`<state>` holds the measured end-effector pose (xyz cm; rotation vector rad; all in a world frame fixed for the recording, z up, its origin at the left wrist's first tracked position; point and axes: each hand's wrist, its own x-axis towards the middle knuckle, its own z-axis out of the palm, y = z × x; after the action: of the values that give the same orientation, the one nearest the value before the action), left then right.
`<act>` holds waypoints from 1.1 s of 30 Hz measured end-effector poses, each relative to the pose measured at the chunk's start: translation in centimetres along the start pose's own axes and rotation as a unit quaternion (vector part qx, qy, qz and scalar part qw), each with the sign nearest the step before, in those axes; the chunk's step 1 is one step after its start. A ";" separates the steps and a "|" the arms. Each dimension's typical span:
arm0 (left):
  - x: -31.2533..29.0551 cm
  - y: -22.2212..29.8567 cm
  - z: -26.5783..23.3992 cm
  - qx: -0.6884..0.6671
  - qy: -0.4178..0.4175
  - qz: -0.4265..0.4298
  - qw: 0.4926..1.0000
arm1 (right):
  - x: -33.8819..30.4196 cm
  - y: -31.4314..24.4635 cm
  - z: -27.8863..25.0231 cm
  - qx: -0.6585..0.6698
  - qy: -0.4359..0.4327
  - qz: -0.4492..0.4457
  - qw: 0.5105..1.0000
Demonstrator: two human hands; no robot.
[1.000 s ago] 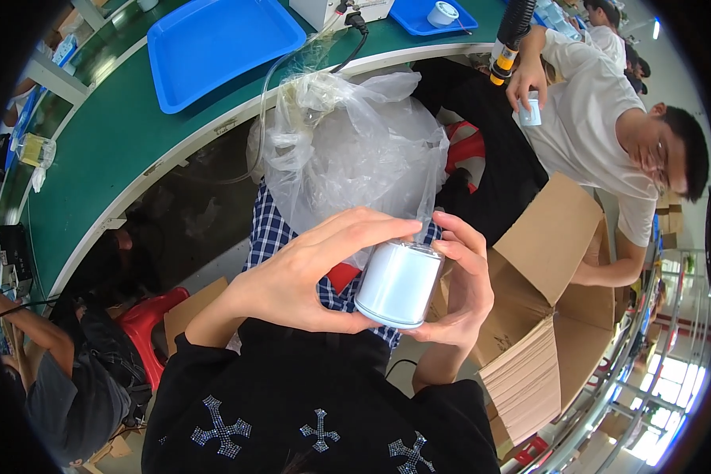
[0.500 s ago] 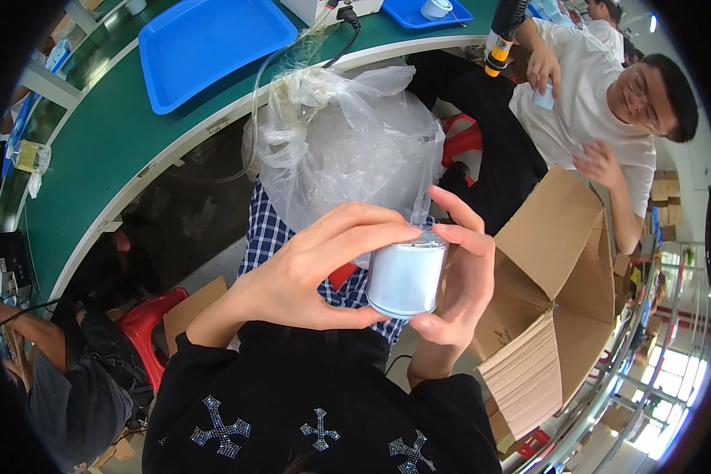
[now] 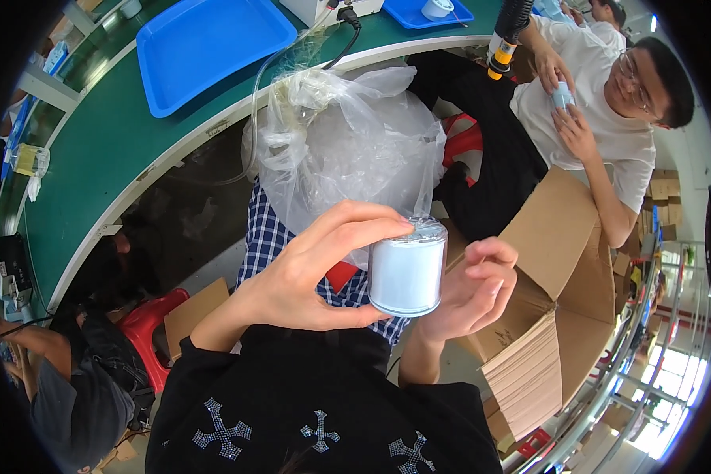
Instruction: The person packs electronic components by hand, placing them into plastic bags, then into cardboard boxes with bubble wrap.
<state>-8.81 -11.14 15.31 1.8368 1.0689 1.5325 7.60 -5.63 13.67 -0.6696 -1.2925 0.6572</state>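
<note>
Left hand (image 3: pixel 299 272) pinches a pale-blue jar (image 3: pixel 407 276) top and base, leaving its side uncovered.
Right hand (image 3: pixel 472 292) beside, grip half-open, empty.

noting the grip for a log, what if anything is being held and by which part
The left hand pinches a light blue cylindrical container by its top and bottom edge. Whether the right hand touches it cannot be told.
</note>
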 end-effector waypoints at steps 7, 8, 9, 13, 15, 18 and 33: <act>0.1 0.0 0.1 -0.008 0.003 -0.008 1.000 | -1.8 -0.1 -0.7 0.013 -0.003 0.049 0.999; 0.2 0.1 -0.1 -0.016 -0.006 -0.010 1.000 | -1.8 -0.1 -0.7 0.017 -0.002 0.054 0.998; 0.2 0.2 -0.1 -0.024 -0.014 -0.013 1.000 | -1.8 -0.1 -0.7 0.018 -0.002 0.054 0.998; 0.1 0.3 -0.2 -0.021 -0.013 -0.017 1.000 | -1.6 -0.2 -0.7 0.024 -0.005 0.046 0.999; 0.1 0.3 -0.1 -0.015 -0.013 -0.012 1.000 | -1.4 -0.4 -0.8 0.025 -0.007 0.040 0.999; 0.1 0.5 0.0 0.002 -0.009 -0.012 1.000 | -1.0 -0.9 -0.3 0.037 -0.048 0.039 0.997; 0.1 0.4 0.4 0.036 0.007 -0.001 0.999 | 0.3 -1.1 -0.7 0.025 -0.129 0.047 0.990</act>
<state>-8.31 -11.30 15.59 1.8746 1.1448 1.5278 8.43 -6.21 14.61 -0.6214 -1.4842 0.8739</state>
